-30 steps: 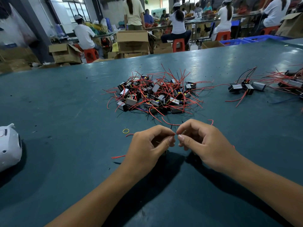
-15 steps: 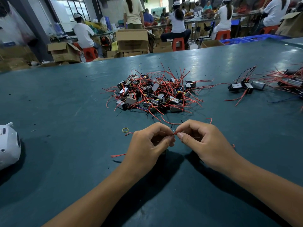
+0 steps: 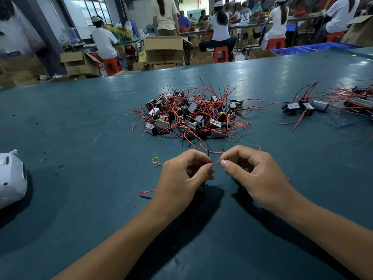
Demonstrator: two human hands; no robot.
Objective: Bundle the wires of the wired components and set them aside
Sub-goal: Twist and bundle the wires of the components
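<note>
Both hands low over the teal counter (image 3: 80, 122), close together, fingers curled. Left hand (image 3: 181, 178) pinches a red wire (image 3: 211, 161) between thumb and forefinger; the wire's tip pokes up just past the fingertips. A dark component (image 3: 201, 186) sits under the left palm, mostly hidden. Right hand (image 3: 252, 172) curled, thumb against forefinger; seems to pinch fine wire, too thin to make out clearly. A small gap between the two hands. More red wire ends stick out from beneath the left hand toward the left, lying on the counter. Yellow rubber band (image 3: 155, 159) flat on the counter, just left of the left hand, apart from it. Beyond the hands, a loose pile (image 3: 191, 116) of small boxy components with tangled red wires, mid-counter. Far right, a smaller group (image 3: 302, 108) of components with red and black wires, and more at the frame edge. White device (image 3: 11, 178) at the left edge. Background: seated workers, cardboard boxes (image 3: 163, 49), red stools (image 3: 220, 54).
</note>
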